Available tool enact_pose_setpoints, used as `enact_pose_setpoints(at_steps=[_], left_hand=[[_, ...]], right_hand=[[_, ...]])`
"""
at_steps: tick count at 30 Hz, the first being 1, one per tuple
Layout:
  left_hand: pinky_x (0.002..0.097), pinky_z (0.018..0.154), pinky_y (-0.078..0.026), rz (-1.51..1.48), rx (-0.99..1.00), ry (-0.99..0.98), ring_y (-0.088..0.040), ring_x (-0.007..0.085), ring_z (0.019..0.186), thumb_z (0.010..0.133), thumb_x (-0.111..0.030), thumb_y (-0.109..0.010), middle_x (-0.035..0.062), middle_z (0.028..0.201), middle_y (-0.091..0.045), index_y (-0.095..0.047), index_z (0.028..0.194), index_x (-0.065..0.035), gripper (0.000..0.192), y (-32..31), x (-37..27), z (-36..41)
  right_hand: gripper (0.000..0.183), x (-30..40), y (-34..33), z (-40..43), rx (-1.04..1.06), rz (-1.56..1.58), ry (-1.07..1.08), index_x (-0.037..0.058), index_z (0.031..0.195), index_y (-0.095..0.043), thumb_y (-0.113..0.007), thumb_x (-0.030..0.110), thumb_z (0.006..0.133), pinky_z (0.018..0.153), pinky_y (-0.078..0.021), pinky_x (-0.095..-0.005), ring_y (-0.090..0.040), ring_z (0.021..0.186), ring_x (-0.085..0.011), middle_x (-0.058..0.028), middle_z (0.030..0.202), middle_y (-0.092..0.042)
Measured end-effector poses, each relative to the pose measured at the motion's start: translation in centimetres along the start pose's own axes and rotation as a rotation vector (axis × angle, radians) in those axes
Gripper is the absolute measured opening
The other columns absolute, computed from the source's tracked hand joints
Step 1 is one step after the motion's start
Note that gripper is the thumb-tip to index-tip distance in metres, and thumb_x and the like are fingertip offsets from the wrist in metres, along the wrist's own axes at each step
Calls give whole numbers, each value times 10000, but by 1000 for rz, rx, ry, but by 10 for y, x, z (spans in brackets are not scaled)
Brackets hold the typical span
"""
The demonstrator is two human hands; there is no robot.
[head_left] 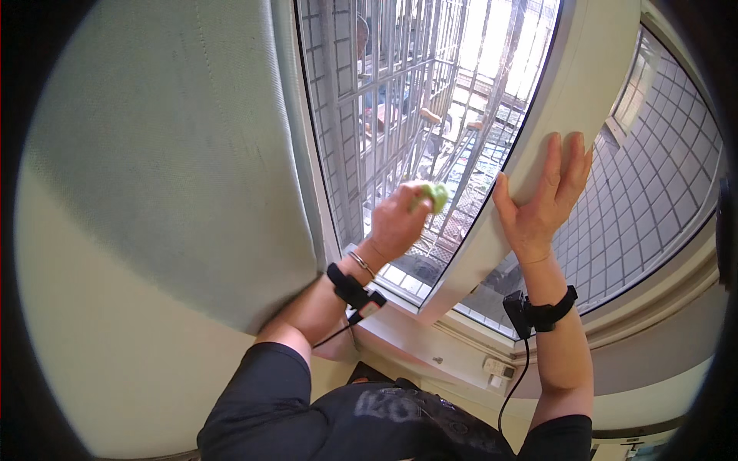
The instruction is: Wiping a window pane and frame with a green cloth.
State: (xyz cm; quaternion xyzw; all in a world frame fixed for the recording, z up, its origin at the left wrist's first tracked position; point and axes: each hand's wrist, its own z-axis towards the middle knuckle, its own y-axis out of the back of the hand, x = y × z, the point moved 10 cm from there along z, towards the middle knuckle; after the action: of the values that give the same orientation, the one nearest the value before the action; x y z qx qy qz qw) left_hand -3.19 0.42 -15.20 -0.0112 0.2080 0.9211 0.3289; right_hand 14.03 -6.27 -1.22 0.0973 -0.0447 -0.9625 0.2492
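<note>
My left hand point(400, 222) is closed around a bunched light-green cloth or sponge point(438, 197), slightly blurred, in front of the window pane point(412, 268). Whether the green piece touches the glass, I cannot tell. My right hand point(539, 204) rests with fingers spread on the wide white window frame point(582, 75), thumb near the frame's inner edge. Nothing shows in its grasp. Both wrists carry black straps with small devices and cables, and a metal bracelet sits on the left one.
A pale grey-green curtain point(173, 144) hangs on the left. Beyond the glass stand metal bars point(392, 80) and what look like crutches point(455, 147). On the sill lie a white remote control point(499, 369) and a small metal object point(438, 360). A tiled wall point(651, 138) shows through the right-hand pane.
</note>
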Motion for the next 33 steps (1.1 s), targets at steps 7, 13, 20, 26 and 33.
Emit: enact_pose_setpoints(at_steps=[7, 13, 20, 26, 33], left_hand=[[457, 596, -489, 359, -364, 360, -579, 381, 772, 834, -80, -572, 144, 990, -509, -488, 993, -52, 182, 84, 133, -4], [448, 581, -484, 188, -313, 238, -571, 387, 731, 810, -46, -585, 152, 978, -499, -488, 954, -51, 173, 49, 79, -16], [366, 548, -485, 138, -33, 95, -593, 325, 670, 766, 2, -610, 105, 945, -539, -516, 925, -63, 196, 42, 58, -8], [439, 578, -475, 388, -399, 331, -581, 369, 766, 814, -41, -564, 130, 919, -527, -499, 940, -68, 145, 95, 128, 6], [455, 513, -442, 103, -118, 206, -573, 378, 667, 798, -24, -585, 149, 924, -517, -468, 960, -70, 206, 20, 52, -47]], right_hand=[[742, 4, 2, 1, -39, 25, 2, 41, 1352, -455, -730, 228, 688, 1069, -273, -545, -303, 1309, -469, -210, 1421, -357], [778, 3, 1, 2, 3, 13, -6, 28, 1392, -395, -750, 193, 720, 1115, -225, -500, -265, 1355, -403, -213, 1452, -309], [740, 0, 0, -1, -6, -6, 14, 21, 1360, -437, -734, 258, 724, 1096, -241, -549, -278, 1332, -447, -218, 1423, -340], [732, 3, 0, -1, -8, 16, -8, 25, 1361, -437, -729, 261, 732, 1106, -222, -550, -279, 1334, -440, -225, 1420, -340], [728, 3, 1, 0, -16, 15, 1, 24, 1362, -434, -728, 254, 737, 1109, -219, -546, -284, 1335, -436, -228, 1415, -346]])
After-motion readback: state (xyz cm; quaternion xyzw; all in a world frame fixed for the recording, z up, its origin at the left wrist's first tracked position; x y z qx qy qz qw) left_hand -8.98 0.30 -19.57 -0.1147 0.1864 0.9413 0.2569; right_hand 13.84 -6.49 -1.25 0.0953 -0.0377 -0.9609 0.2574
